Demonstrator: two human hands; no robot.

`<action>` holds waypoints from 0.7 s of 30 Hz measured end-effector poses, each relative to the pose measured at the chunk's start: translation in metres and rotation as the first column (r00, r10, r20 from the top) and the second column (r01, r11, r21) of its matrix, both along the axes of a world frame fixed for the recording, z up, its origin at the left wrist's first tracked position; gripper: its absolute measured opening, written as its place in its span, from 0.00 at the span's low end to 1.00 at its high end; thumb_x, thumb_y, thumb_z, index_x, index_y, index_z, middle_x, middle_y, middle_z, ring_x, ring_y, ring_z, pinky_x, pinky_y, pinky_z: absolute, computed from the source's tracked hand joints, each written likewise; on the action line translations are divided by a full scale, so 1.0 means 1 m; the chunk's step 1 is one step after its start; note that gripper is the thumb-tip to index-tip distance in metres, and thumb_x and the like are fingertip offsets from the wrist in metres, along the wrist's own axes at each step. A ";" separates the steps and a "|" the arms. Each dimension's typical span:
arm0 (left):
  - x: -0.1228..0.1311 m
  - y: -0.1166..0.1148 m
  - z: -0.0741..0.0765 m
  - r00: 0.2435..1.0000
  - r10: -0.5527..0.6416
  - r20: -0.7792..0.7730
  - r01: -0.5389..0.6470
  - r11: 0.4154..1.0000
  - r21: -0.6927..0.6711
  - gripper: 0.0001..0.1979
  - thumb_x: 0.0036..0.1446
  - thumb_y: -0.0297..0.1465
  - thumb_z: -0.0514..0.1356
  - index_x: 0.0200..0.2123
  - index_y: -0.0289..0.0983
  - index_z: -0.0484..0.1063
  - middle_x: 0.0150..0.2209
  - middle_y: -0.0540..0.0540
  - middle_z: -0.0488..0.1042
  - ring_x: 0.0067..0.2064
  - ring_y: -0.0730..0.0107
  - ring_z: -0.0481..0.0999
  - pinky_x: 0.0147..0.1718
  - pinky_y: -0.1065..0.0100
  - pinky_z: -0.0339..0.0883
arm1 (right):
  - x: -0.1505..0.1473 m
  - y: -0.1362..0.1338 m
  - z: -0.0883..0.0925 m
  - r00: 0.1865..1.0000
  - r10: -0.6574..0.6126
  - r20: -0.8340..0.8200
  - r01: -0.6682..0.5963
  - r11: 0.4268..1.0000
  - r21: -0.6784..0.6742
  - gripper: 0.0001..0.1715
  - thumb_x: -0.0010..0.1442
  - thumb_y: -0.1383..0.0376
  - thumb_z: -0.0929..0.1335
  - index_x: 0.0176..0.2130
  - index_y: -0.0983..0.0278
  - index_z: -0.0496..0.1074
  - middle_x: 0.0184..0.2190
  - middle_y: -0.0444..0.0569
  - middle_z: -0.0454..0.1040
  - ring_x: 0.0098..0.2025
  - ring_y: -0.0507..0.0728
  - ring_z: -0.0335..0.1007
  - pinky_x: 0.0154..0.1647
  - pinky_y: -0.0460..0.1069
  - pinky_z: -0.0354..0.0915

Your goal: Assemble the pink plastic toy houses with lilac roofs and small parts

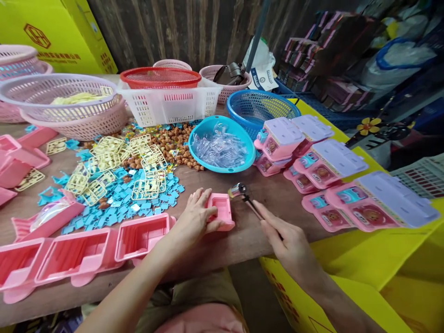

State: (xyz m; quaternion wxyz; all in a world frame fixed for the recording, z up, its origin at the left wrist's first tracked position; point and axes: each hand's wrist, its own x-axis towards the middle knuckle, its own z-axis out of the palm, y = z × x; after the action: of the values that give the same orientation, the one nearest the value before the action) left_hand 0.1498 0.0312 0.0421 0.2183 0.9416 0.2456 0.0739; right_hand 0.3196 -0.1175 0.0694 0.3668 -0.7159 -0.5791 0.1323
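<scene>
My left hand [197, 215] grips a small pink plastic box [222, 208] on the brown table, its fingers over the box's left side. In my right hand [286, 238] is a hammer [242, 190] with a dark handle, held by closed fingers. Its head, metallic with a yellowish face, hangs beside the box's upper right corner, apart from it as far as I can tell. Left of my forearm stand open pink plastic housings [142, 236] in a row along the near edge. Behind the box sits a turquoise bowl [222, 166] of clear plastic parts.
Blue plastic pieces [114, 210], cream part frames [147, 187] and small brown figures [173, 143] lie heaped at left. Pink toys with lilac tops [347, 157] stand stacked on the right. Baskets, including a white one [173, 108], line the back. Yellow cartons [347, 286] border the table.
</scene>
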 end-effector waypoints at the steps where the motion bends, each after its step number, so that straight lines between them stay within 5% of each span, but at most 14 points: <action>1: 0.000 0.000 0.000 1.000 0.003 0.004 -0.003 1.000 -0.007 0.15 0.56 0.41 0.57 0.31 0.35 0.75 0.60 0.33 0.59 0.62 0.44 0.54 0.58 0.43 0.50 | -0.001 -0.003 0.003 1.000 -0.008 0.013 0.008 1.000 0.026 0.25 0.63 0.68 0.59 0.59 0.61 0.61 0.55 0.47 0.68 0.54 0.57 0.68 0.55 0.53 0.66; 7: 0.003 0.000 0.004 0.999 0.012 -0.036 -0.012 1.000 -0.019 0.13 0.55 0.38 0.59 0.31 0.33 0.74 0.59 0.31 0.59 0.62 0.43 0.55 0.58 0.44 0.50 | -0.001 -0.009 -0.006 0.987 0.153 0.057 -0.147 0.984 -0.096 0.25 0.63 0.70 0.58 0.59 0.61 0.61 0.53 0.47 0.70 0.53 0.57 0.69 0.52 0.51 0.68; 13: 0.001 0.001 0.002 0.999 0.021 -0.024 -0.022 1.000 -0.015 0.17 0.54 0.40 0.60 0.41 0.31 0.69 0.59 0.29 0.59 0.62 0.43 0.55 0.58 0.44 0.50 | -0.009 -0.028 0.003 0.992 0.047 0.120 -0.060 0.993 0.101 0.31 0.62 0.74 0.60 0.62 0.59 0.55 0.57 0.47 0.66 0.55 0.54 0.66 0.55 0.48 0.65; 17: -0.003 0.000 -0.002 1.000 0.030 -0.008 -0.030 0.997 -0.074 0.23 0.55 0.39 0.59 0.50 0.30 0.62 0.61 0.27 0.55 0.64 0.44 0.50 0.59 0.44 0.48 | -0.006 -0.038 -0.003 0.973 0.170 0.158 -0.174 0.985 0.010 0.29 0.62 0.74 0.59 0.61 0.60 0.57 0.53 0.47 0.71 0.52 0.53 0.69 0.51 0.45 0.67; 21: -0.004 0.004 0.002 0.999 -0.007 -0.034 0.003 0.994 -0.111 0.25 0.57 0.38 0.58 0.53 0.31 0.58 0.62 0.27 0.53 0.65 0.45 0.47 0.59 0.43 0.47 | -0.001 -0.040 -0.003 0.999 0.018 0.044 -0.017 0.999 -0.031 0.24 0.63 0.68 0.60 0.58 0.61 0.63 0.52 0.48 0.71 0.50 0.56 0.71 0.51 0.48 0.68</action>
State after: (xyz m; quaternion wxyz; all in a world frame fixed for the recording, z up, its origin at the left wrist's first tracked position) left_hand 0.1455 0.0352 0.0441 0.2664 0.9297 0.2508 0.0436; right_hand 0.3182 -0.1578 0.0664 0.3416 -0.7192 -0.5912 0.1286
